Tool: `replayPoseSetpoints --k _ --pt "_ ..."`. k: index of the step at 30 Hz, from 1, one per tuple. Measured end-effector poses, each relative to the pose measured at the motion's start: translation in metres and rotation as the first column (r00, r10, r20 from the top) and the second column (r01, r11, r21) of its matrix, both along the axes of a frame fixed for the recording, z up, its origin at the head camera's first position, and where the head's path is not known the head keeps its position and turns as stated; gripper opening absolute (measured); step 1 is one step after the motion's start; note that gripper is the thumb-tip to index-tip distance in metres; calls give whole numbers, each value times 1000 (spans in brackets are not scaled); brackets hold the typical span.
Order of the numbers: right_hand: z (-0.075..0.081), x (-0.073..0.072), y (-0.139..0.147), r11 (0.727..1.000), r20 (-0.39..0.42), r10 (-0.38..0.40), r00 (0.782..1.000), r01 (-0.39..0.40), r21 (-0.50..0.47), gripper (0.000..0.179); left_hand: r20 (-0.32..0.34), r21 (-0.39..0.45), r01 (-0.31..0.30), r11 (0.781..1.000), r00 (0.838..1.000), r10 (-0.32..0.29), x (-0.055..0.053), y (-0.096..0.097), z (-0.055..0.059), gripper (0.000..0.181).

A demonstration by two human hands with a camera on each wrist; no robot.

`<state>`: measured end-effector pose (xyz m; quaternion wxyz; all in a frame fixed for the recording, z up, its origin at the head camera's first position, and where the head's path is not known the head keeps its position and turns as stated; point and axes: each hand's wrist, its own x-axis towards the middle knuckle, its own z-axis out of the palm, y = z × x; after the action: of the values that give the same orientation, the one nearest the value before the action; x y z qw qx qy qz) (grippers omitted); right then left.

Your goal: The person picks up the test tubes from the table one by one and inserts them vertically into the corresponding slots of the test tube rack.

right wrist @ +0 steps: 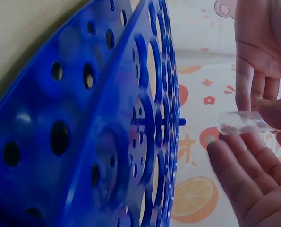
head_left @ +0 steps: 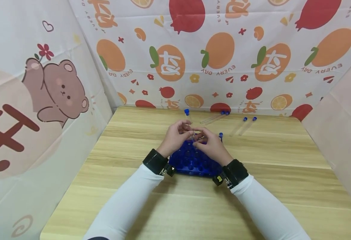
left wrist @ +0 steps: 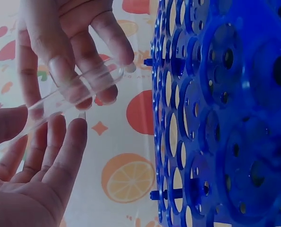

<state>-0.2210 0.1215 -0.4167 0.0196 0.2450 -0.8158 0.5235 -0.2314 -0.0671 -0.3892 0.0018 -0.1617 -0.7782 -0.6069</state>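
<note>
Both hands hold a clear test tube (left wrist: 79, 87) with a blue cap (head_left: 186, 112) above a blue test tube rack (head_left: 190, 163). My left hand (head_left: 176, 136) has its thumb and fingers around the upper part. Lower down, my right hand (head_left: 209, 145) grips the tube with its thumb against the glass. In the left wrist view the rounded bottom points toward the holed top of the rack, apart from it. The right wrist view also shows this bare end above the holes. Fingers partly hide the middle of the tube.
Another blue-capped tube (head_left: 221, 135) stands at the rack's right rear corner. Behind the rack, capped tubes (head_left: 212, 118) lie on the wooden table (head_left: 283, 186), and two more tubes (head_left: 247, 127) lie farther right. A fruit-printed cloth (head_left: 190, 60) hangs along the back edge.
</note>
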Motion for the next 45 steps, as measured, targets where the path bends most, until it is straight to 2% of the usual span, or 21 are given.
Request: replayPoseSetpoints --k 3,6,10,13,17,20,27,33,45 --pt "-1 2 2 996 -50 -9 999 13 90 47 8 34 -10 999 1000 10 -1 -5 -1 32" --pt "-1 7 8 972 -86 -8 996 28 234 44 12 51 -22 998 1000 21 -4 -10 -3 32" --pt "1 17 18 890 -109 -19 994 66 451 45 -15 13 -54 998 998 54 -12 -18 -3 32" --pt "1 23 25 831 -104 -30 994 83 550 49 -49 -31 -86 996 995 84 -19 -23 -3 31" --pt "-3 30 34 780 -87 -33 996 80 621 54 -60 -53 -112 992 992 109 -26 -28 -2 32" --pt "-9 34 39 758 -79 -34 996 77 648 56 -63 -64 -128 990 990 124 -30 -31 -1 33" --pt "-18 37 44 777 -74 -36 997 74 625 53 -100 -117 -178 977 981 166 -38 -36 -5 33" --pt "-23 39 46 784 -79 -40 996 80 615 51 -126 -155 -198 968 976 179 -44 -38 -10 33" --pt "-28 38 48 807 -80 -56 995 92 584 50 -114 -168 -204 964 976 187 -52 -40 -21 33"
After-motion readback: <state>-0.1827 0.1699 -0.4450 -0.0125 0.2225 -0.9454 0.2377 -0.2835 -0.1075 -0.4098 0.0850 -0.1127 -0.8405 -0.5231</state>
